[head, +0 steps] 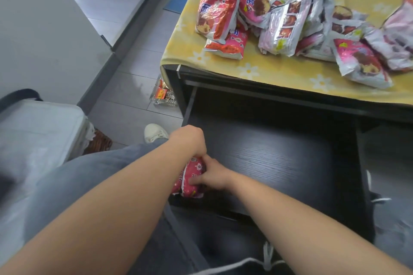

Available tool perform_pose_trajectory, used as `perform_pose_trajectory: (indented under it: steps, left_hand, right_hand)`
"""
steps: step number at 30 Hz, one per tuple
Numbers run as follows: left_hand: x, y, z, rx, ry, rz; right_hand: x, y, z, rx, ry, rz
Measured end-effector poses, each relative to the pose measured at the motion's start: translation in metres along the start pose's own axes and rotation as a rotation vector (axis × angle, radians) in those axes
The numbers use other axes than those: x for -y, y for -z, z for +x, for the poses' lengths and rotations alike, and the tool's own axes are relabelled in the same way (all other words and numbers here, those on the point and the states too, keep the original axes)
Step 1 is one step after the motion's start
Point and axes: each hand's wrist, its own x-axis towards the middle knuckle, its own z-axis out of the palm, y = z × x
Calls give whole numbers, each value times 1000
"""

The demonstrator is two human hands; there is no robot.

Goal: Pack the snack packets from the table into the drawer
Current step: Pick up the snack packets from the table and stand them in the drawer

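A black drawer (279, 158) stands pulled out under the table. In its near left corner sit pink snack packets (190, 182), upright on edge. My left hand (190, 140) grips them from above on the left side. My right hand (212, 176) presses against them from the right, fingers on the wrapper. Several more pink, red and silver snack packets (290, 24) lie in a loose pile on the yellow flowered tablecloth (257, 69).
The rest of the drawer floor is bare dark wood. A glass dish with small red items (163, 96) sits on the tiled floor left of the table. A white shoe (154, 133) and my knees in grey trousers are near the drawer front.
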Motion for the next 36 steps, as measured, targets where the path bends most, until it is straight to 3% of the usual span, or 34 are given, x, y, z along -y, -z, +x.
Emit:
perform_pose_trajectory:
  steps: [6, 12, 21, 29, 36]
  left_hand:
    - [-6, 0, -7, -60, -14, 60]
    - [-16, 5, -9, -218, -77, -55]
    - [-58, 30, -15, -576, -273, -209]
    - [-118, 82, -1, -687, -387, -321]
    - [-169, 124, 18, -740, -444, -337]
  right_hand:
    - [-6, -7, 6, -78, 24, -90]
    - [-11, 15, -5, -111, 58, -182]
    - [15, 114, -46, -623, 116, -667]
    - [40, 207, -96, -926, 134, -917]
    - [34, 299, -124, -1134, 118, -924]
